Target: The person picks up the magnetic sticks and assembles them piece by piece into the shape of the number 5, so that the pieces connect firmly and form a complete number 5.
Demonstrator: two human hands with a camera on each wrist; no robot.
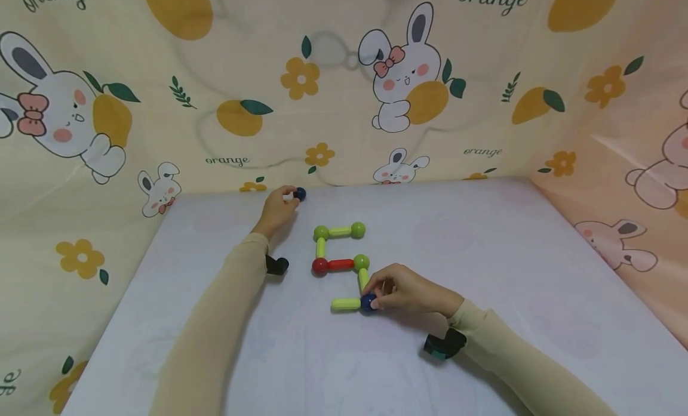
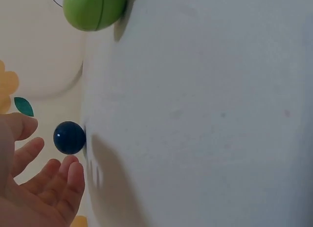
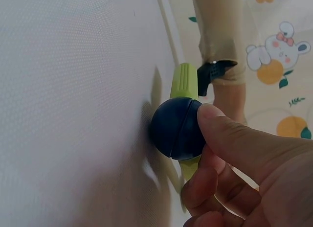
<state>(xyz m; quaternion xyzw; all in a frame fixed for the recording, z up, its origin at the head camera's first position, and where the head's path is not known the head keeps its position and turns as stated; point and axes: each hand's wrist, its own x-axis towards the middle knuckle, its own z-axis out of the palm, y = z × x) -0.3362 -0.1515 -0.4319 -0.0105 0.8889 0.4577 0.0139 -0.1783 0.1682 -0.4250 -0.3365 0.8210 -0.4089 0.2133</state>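
Observation:
At the far side of the table my left hand [image 1: 276, 210] is beside a dark blue ball [image 2: 69, 137]. In the left wrist view its fingers are loosely spread, and a gap shows between the thumb and the ball. My right hand [image 1: 411, 290] pinches another dark blue ball [image 3: 177, 128], thumb on its side and fingers curled behind it. This ball is a corner of an S-shaped chain of rods and balls. A green rod [image 1: 346, 304] points left from it, and another green rod [image 1: 363, 279] runs up to a green ball [image 1: 362, 262].
The chain continues through a red rod [image 1: 341, 264], a red ball [image 1: 319, 266], a green rod [image 1: 321, 247], a green ball [image 1: 321, 233], a further green rod [image 1: 340, 231] and an end green ball [image 1: 358, 230]. Printed cloth [image 1: 333, 111] stands behind the white tabletop [image 1: 484, 243].

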